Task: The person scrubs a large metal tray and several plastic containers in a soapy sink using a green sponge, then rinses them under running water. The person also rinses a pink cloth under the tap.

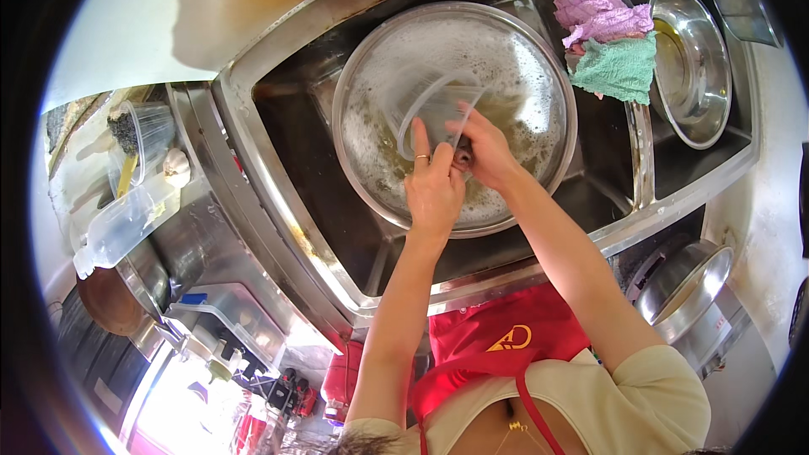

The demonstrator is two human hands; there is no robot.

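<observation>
Both hands grip a clear plastic container (436, 101) tilted above a large round metal basin (339, 139). My left hand (437, 193), with a ring on one finger, has its fingers against the container's near side. On the right side, my right hand (492, 150) holds the container with some fingers at its rim. A small dark, crumpled thing (463, 157) shows between the hands; what it is cannot be made out. Foamy, cloudy water (404, 44) fills the basin, which sits in a stainless steel sink compartment (294, 139).
Pink (600, 12) and green cloths (616, 66) hang over the sink divider (641, 158). A metal bowl (701, 82) lies in the right compartment. On the left counter are a plastic bottle (126, 224), a garlic bulb (176, 168) and a clear cup (152, 133). Another metal bowl (689, 291) sits lower right.
</observation>
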